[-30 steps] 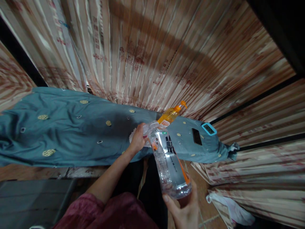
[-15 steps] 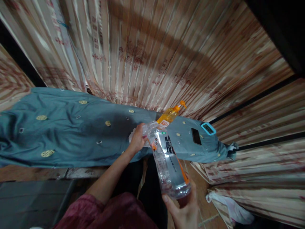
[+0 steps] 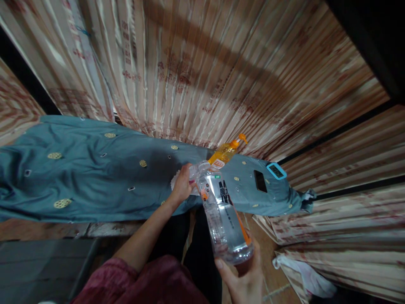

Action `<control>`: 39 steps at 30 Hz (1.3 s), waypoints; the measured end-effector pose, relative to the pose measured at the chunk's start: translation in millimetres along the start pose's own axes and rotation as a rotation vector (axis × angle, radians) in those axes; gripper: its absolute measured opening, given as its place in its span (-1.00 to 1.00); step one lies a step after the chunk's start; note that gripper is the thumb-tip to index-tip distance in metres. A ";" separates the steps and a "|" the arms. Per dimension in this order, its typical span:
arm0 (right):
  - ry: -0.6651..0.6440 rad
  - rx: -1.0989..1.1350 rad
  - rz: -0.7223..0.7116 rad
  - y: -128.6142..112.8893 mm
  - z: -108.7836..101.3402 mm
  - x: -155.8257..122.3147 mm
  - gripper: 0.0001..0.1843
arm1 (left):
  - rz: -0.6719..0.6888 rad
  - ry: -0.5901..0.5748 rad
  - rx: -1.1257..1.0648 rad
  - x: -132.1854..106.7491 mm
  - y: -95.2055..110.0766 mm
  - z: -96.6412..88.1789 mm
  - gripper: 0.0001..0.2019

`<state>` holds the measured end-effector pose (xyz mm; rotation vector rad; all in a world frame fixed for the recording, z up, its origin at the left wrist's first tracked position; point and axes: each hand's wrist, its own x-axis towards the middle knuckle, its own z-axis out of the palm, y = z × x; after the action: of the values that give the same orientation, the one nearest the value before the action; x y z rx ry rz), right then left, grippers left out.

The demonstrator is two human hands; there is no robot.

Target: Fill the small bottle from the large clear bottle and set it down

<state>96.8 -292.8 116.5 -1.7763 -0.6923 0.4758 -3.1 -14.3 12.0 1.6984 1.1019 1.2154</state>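
— Clear bottle (image 3: 223, 215): where is it held?
— It is held tilted between both hands. Its base is cupped by the right hand (image 3: 245, 283), the fingers curled closely about it.
— And the neck?
— The neck is gripped by the left hand (image 3: 182, 185), fingers closed tightly round the cap end. A white cloth (image 3: 174, 181) is seen just behind those fingers, on the teal-covered bench (image 3: 95, 169).
— What else is near?
— An orange pump bottle (image 3: 225, 153) is stood just beyond the left fingers; a black phone (image 3: 260, 180) is laid farther to their right.
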 end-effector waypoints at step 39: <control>-0.004 0.043 0.037 -3.2 1.2 0.1 0.00 | 0.062 0.029 -0.022 -0.4 -12.6 5.5 -0.37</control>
<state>95.4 -291.2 119.2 -1.7511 -0.6483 0.5154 -0.6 -11.0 -1.0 1.7140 1.0560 1.2898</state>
